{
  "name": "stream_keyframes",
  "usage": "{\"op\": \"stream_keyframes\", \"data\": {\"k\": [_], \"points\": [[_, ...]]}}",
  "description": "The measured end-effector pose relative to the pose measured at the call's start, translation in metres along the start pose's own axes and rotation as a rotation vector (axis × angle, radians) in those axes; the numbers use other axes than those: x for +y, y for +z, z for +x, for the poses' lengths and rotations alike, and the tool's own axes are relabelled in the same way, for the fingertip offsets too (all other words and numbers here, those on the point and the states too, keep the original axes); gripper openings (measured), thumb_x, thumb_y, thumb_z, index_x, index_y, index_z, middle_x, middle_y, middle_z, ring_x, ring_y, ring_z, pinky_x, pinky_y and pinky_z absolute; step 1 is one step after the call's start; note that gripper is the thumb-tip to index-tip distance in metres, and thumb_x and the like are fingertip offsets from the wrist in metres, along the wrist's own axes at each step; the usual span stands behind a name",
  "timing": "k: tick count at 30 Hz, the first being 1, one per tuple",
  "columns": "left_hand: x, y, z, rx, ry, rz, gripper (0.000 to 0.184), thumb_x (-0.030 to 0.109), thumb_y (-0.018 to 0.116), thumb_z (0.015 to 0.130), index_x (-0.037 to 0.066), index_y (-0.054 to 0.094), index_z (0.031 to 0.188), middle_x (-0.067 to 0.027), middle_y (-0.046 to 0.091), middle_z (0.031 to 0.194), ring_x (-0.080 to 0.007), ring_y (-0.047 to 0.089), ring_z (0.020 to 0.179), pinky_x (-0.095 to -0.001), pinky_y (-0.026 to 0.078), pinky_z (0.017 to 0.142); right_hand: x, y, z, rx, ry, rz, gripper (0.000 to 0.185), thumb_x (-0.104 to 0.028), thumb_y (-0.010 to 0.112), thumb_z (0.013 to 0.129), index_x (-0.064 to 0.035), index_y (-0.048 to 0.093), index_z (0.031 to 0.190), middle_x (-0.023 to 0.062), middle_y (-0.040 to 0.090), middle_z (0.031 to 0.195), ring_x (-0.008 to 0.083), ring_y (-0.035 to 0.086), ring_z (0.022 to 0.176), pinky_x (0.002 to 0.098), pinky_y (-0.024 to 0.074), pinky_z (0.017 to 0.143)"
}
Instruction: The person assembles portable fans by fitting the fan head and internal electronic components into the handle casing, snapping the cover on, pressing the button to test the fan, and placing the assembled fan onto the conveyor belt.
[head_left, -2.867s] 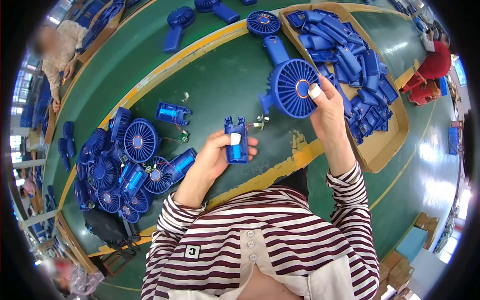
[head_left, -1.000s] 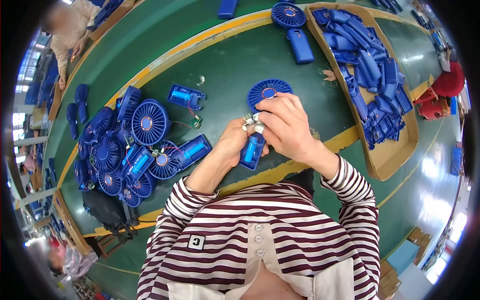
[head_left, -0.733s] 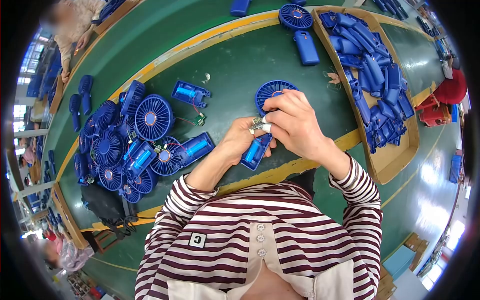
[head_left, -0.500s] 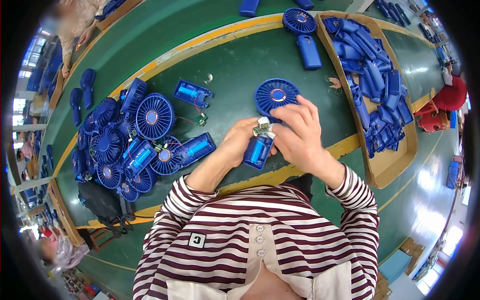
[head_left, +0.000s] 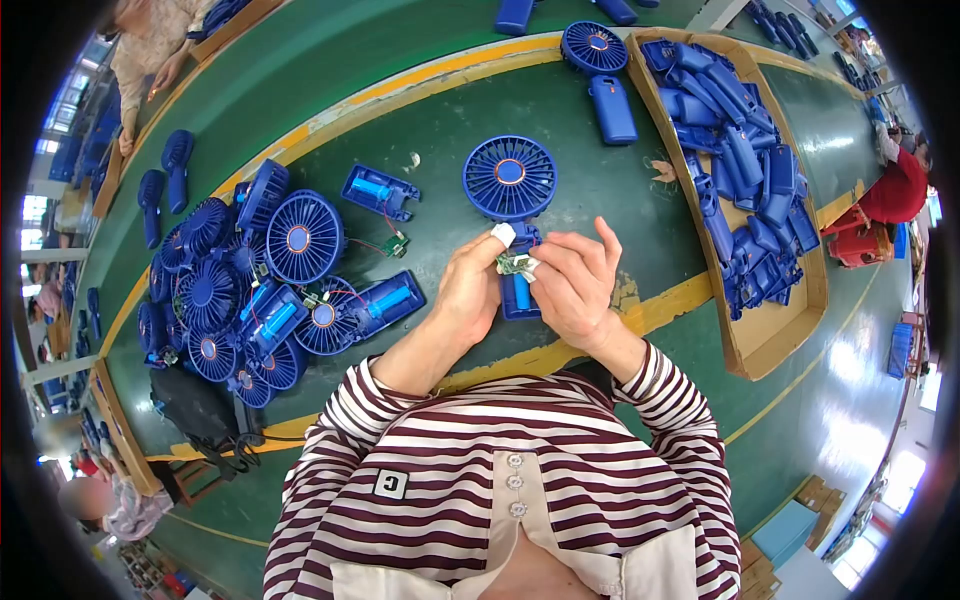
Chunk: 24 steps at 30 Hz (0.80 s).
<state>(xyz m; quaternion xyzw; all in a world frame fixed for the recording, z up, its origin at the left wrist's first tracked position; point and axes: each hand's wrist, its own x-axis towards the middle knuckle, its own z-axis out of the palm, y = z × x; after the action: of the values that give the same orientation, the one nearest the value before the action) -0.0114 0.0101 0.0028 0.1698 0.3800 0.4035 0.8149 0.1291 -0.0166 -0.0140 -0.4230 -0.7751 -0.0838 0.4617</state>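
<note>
Head view: over the green bench (head_left: 440, 130), both hands meet at a blue fan (head_left: 510, 173), its round grille just beyond the fingertips and its narrow handle running back between the palms. Whether the fan rests on the bench or is held slightly above it is hard to judge. The right hand (head_left: 575, 285) has its grip together, white-wrapped thumb and forefinger pinched on a small circuit board (head_left: 513, 264), partly covered by the fingers, so its face and leads cannot be read. The left hand (head_left: 468, 290) lies along the handle's other side, white-wrapped thumb near its top; its remaining fingers are largely hidden, and whether its grip is clamped on anything cannot be told. Below the circuit board, part of a light-blue cell (head_left: 522, 292) shows in the handle. To the left, fans overlap in a heap (head_left: 212, 285), many handles buried; an open handle (head_left: 378, 190) lies near it, wired to its own board (head_left: 397, 244). At right, a carton (head_left: 760, 355) holds jumbled blue shells (head_left: 740, 150), the lower ones covered. A co-worker (head_left: 150, 50) at upper left is cut off by the edge.
</note>
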Motion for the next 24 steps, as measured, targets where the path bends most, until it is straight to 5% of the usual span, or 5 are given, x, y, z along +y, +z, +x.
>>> {"op": "stream_keyframes", "data": {"k": [14, 15, 18, 19, 24], "points": [[0.001, -0.005, 0.001, 0.014, -0.057, 0.109, 0.026, 0.017, 0.041, 0.089, -0.001, 0.056, 0.1, -0.0086, 0.06, 0.097, -0.0176, 0.056, 0.089, -0.0327, 0.044, 0.08, 0.008, -0.018, 0.018, -0.266, 0.041, 0.089, 0.018, -0.001, 0.062, 0.059, -0.0018, 0.057, 0.077, 0.008, 0.056, 0.085, 0.0238, 0.056, 0.088, 0.0505, 0.0323, 0.093], [0.004, -0.001, 0.0, -0.003, -0.059, 0.058, 0.027, 0.018, 0.04, 0.089, -0.001, 0.055, 0.102, -0.0088, 0.059, 0.098, -0.018, 0.056, 0.089, -0.0334, 0.044, 0.08, 0.008, -0.019, 0.023, -0.287, 0.014, 0.091, 0.019, 0.001, 0.061, 0.059, 0.0003, 0.057, 0.078, 0.0101, 0.055, 0.088, 0.025, 0.056, 0.085, 0.0434, 0.0414, 0.084], [0.009, -0.001, 0.0, 0.005, -0.072, 0.046, 0.026, 0.019, 0.041, 0.088, 0.0, 0.054, 0.1, -0.0086, 0.059, 0.095, -0.0175, 0.057, 0.084, -0.0331, 0.046, 0.073, 0.009, -0.022, 0.027, -0.35, 0.045, 0.154, 0.023, 0.005, 0.059, 0.06, 0.0025, 0.055, 0.082, 0.0131, 0.055, 0.092, 0.0272, 0.056, 0.08, 0.0362, 0.0474, 0.068], [0.01, 0.0, -0.001, 0.015, -0.079, 0.034, 0.024, 0.019, 0.042, 0.087, 0.0, 0.054, 0.097, -0.0081, 0.059, 0.089, -0.0165, 0.057, 0.077, -0.0321, 0.048, 0.064, 0.01, -0.022, 0.029, -0.354, 0.039, 0.161, 0.023, 0.005, 0.059, 0.06, 0.0025, 0.055, 0.082, 0.0131, 0.055, 0.092, 0.0272, 0.056, 0.08, 0.0362, 0.0474, 0.068], [0.011, -0.003, -0.003, 0.027, -0.094, 0.034, 0.024, 0.02, 0.042, 0.087, 0.001, 0.053, 0.097, -0.0074, 0.059, 0.088, -0.0161, 0.058, 0.075, -0.0325, 0.048, 0.061, 0.012, -0.02, 0.038, -0.366, 0.071, 0.282, 0.02, 0.009, 0.056, 0.062, 0.0048, 0.054, 0.082, 0.0147, 0.053, 0.093, 0.0284, 0.056, 0.075, 0.0335, 0.0477, 0.062]]}}
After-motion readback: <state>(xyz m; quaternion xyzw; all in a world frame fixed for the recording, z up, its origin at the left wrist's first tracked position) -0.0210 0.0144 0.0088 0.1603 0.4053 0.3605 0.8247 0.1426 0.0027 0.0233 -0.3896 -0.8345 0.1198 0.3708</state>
